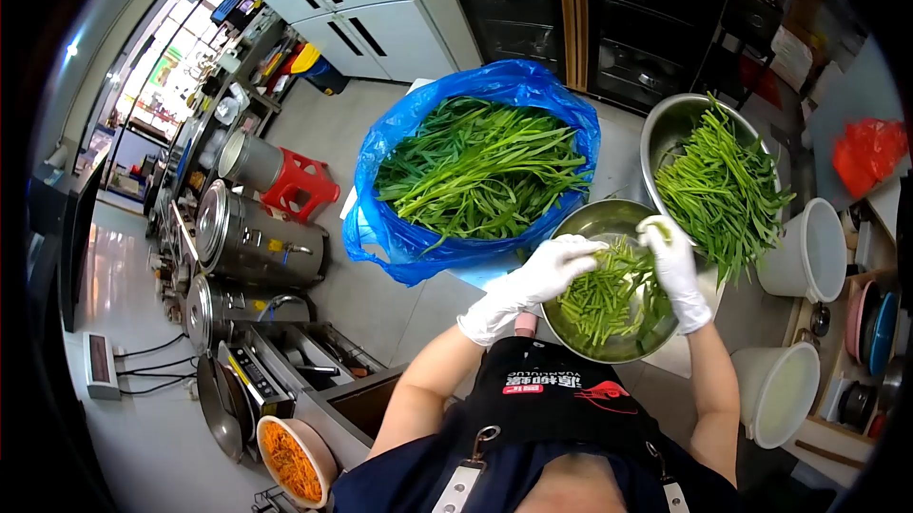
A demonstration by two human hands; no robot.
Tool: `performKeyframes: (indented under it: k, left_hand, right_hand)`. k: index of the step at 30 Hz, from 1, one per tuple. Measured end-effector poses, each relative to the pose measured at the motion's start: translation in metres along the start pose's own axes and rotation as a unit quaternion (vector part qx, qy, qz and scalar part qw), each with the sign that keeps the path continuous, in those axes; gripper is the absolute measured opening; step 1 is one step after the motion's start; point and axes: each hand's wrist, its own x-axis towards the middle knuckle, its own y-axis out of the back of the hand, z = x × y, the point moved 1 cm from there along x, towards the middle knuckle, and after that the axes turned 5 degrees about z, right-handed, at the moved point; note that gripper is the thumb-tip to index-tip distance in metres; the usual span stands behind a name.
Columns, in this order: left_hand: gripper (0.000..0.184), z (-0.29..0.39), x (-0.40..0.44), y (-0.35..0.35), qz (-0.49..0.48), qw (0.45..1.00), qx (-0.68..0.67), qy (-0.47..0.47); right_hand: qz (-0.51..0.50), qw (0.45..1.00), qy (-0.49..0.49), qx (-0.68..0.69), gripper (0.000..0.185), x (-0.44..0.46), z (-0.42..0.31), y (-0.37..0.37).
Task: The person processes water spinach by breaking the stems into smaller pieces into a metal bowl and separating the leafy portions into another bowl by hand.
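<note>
White gloves cover both hands, which work over a steel bowl of short-cut green stems and leaves. My left hand, over the bowl's left side, has its fingers closed around leafy greens, mostly hidden by the glove. Across from it, my right hand pinches a pale green piece at the fingertips. Long leafy greens, resembling water spinach, fill a blue plastic bag beyond the left hand. More long greens hang over the rim of a larger steel basin at the right.
White buckets stand to the right, near shelves with pans. Lidded steel pots and a red stool are at the left. Shredded orange food fills a tub at lower left. A white refrigerator stands behind.
</note>
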Motion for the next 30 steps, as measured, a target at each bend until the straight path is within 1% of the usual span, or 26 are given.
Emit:
performKeyframes:
  k: [1,3,4,5,6,7,8,9,10,11,13,17,19,20,23,25,26,27,29,30]
  left_hand:
    - [0.028,0.004,-0.005,0.000,-0.008,1.000,0.010,0.004]
    - [0.028,0.008,-0.005,0.027,-0.002,0.983,0.175,-0.060]
    - [0.025,0.010,-0.009,0.045,0.058,0.978,0.195,-0.052]
    - [0.018,0.011,-0.011,0.068,0.145,0.968,0.206,-0.018]
    - [0.014,0.019,-0.013,0.094,0.226,0.943,0.243,0.001]
    - [0.011,0.016,-0.016,0.122,0.293,0.906,0.304,0.008]
    - [0.009,0.010,-0.018,0.151,0.332,0.870,0.364,0.005]
    - [0.007,0.002,-0.021,0.174,0.353,0.842,0.407,0.032]
    - [0.008,-0.009,-0.026,0.197,0.308,0.817,0.482,0.075]
    - [0.009,-0.025,-0.032,0.216,0.235,0.799,0.534,0.142]
    - [0.011,-0.044,-0.036,0.235,0.153,0.799,0.559,0.163]
    - [0.013,-0.040,-0.027,0.234,0.091,0.810,0.544,0.202]
    - [0.013,-0.036,-0.021,0.232,0.053,0.814,0.534,0.221]
    - [0.014,-0.044,-0.019,0.233,0.046,0.816,0.533,0.219]
    - [0.014,-0.051,-0.010,0.237,0.025,0.802,0.534,0.267]
    - [0.017,-0.043,-0.006,0.247,0.043,0.854,0.446,0.264]
    - [0.019,-0.037,-0.003,0.253,0.043,0.880,0.412,0.234]
    - [0.019,-0.023,-0.001,0.255,0.058,0.880,0.402,0.247]
    - [0.016,0.018,0.006,0.252,0.111,0.863,0.427,0.247]
    - [0.014,0.032,0.003,0.247,0.170,0.871,0.415,0.201]
  right_hand:
    - [0.005,0.999,-0.010,0.030,0.014,0.002,-0.001,0.013]
    - [0.025,0.998,-0.016,0.049,0.015,0.002,-0.004,0.037]
    - [0.037,0.998,-0.025,0.041,0.015,0.001,-0.002,0.047]
    - [0.045,0.997,-0.020,0.064,0.015,0.000,0.006,0.056]
    - [0.048,0.995,-0.032,0.086,0.015,-0.003,0.011,0.062]
    - [0.053,0.992,-0.043,0.108,0.015,-0.005,0.016,0.067]
    - [0.053,0.990,-0.039,0.126,0.015,-0.007,0.022,0.068]
    - [0.048,0.987,-0.043,0.150,0.015,-0.008,0.027,0.064]
    - [0.044,0.983,-0.045,0.175,0.015,-0.009,0.031,0.060]
    - [0.040,0.978,-0.047,0.199,0.015,-0.010,0.033,0.056]
    - [0.012,0.969,-0.055,0.241,0.015,-0.010,0.030,0.043]
    - [-0.023,0.976,-0.057,0.208,0.014,-0.008,0.025,0.023]
    - [-0.028,0.974,-0.053,0.221,0.014,-0.006,0.026,0.015]
    - [-0.028,0.972,-0.063,0.224,0.014,-0.006,0.026,0.012]
    - [-0.028,0.971,-0.079,0.225,0.015,-0.007,0.027,0.006]
    - [-0.029,0.974,-0.075,0.212,0.015,-0.008,0.028,0.005]
    - [-0.028,0.974,-0.071,0.211,0.015,-0.008,0.031,0.006]
    - [-0.020,0.975,-0.071,0.208,0.015,-0.009,0.031,0.008]
    - [-0.009,0.977,-0.071,0.203,0.015,-0.010,0.030,0.012]
    - [-0.002,0.976,-0.066,0.208,0.015,-0.009,0.030,0.015]
